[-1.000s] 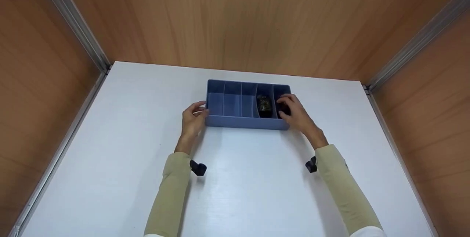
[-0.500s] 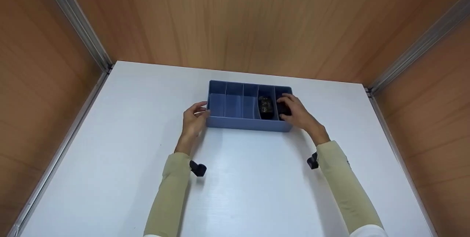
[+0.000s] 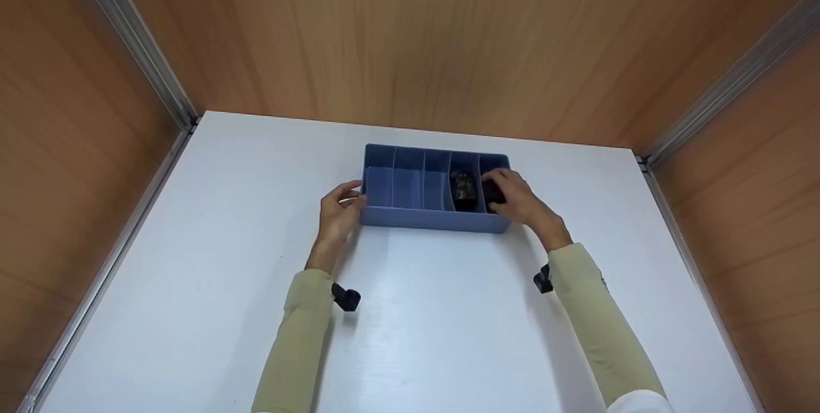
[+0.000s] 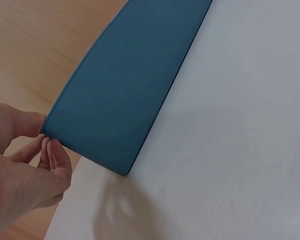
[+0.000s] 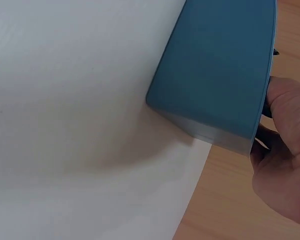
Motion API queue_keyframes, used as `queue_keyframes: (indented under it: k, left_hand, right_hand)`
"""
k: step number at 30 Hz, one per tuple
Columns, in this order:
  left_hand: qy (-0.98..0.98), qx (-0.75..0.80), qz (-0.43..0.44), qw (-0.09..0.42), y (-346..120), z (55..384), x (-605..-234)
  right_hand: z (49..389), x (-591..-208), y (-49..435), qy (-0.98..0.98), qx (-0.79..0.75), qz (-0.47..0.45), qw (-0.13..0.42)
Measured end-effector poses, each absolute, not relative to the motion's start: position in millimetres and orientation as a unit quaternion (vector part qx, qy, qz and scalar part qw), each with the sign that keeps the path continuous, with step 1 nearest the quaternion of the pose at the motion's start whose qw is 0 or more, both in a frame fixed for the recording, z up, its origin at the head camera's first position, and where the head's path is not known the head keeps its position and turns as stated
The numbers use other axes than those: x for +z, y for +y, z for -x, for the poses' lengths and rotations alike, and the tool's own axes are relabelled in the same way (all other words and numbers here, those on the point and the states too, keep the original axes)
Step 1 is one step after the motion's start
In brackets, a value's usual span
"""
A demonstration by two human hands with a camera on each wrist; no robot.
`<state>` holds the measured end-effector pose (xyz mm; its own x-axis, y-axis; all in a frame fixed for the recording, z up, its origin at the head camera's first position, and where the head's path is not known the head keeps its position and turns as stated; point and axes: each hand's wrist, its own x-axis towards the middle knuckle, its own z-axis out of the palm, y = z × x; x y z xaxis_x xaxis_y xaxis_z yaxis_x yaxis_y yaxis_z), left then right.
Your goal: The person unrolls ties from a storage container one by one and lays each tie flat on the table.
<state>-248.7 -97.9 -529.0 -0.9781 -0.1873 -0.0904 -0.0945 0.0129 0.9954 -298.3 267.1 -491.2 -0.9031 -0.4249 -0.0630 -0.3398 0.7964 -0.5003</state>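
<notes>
A blue divided tray (image 3: 435, 219) with several compartments in a row lies on the white table. At its left end, my left hand (image 3: 337, 214) holds the front corner between thumb and bent fingers; the tray wall (image 4: 110, 95) fills much of the left wrist view. My right hand (image 3: 517, 200) reaches into the rightmost compartment, thumb and fingers round a black object (image 3: 492, 193) largely covered by the hand. In the compartment beside it sits a black block-like item (image 3: 463, 189) with gold speckles. The right wrist view hides the held object behind the tray wall (image 5: 215, 65).
The white table (image 3: 435, 310) runs up to a wood-grain back panel (image 3: 410, 41). Side panels with metal rails (image 3: 138, 48) stand left and right. A small black camera mount (image 3: 346, 298) juts from each sleeve.
The right fingers have drawn in slightly over the black object in the rightmost compartment. The left hand stays at the tray's end. The whole scene shifts slightly with the head camera.
</notes>
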Motion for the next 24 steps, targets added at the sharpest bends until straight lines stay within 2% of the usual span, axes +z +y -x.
queue_keyframes:
  k: [13,24]
  left_hand:
    - [-0.719,-0.687,-0.103,0.028,-96.0,249.7,-530.8]
    - [-0.716,-0.69,-0.1,0.038,-99.0,253.4,-534.3]
  right_hand:
    - [301.2,-508.2,269.2,0.945,-0.239,0.221,0.004]
    - [303.1,-512.1,265.5,0.947,-0.243,0.21,0.006]
